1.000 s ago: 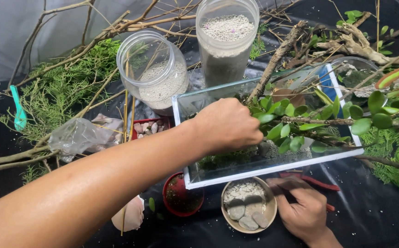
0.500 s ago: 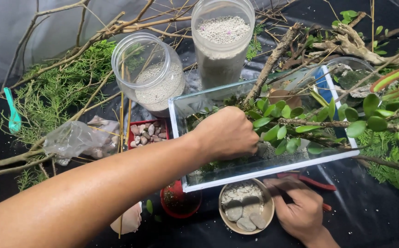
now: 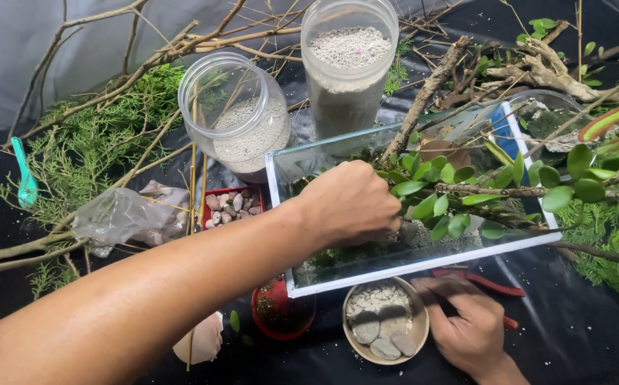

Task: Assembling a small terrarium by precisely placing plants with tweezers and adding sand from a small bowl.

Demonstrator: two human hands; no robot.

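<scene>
Both arms are bare, with no sleeve, glove, watch or ring in sight. The left hand (image 3: 348, 202) shows its back and knuckles, with a long, smooth forearm behind it. The right hand (image 3: 468, 324) shows short nails and a bare wrist.

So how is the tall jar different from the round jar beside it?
The tall jar is a straight cylinder, while the round jar is wider and bulging. The tall jar is filled almost to its rim with pale granules; the round jar holds only a low layer. The tall jar stands upright; the round jar seems tipped toward the camera. Both are clear, lidless and hold similar pale grit.
</scene>
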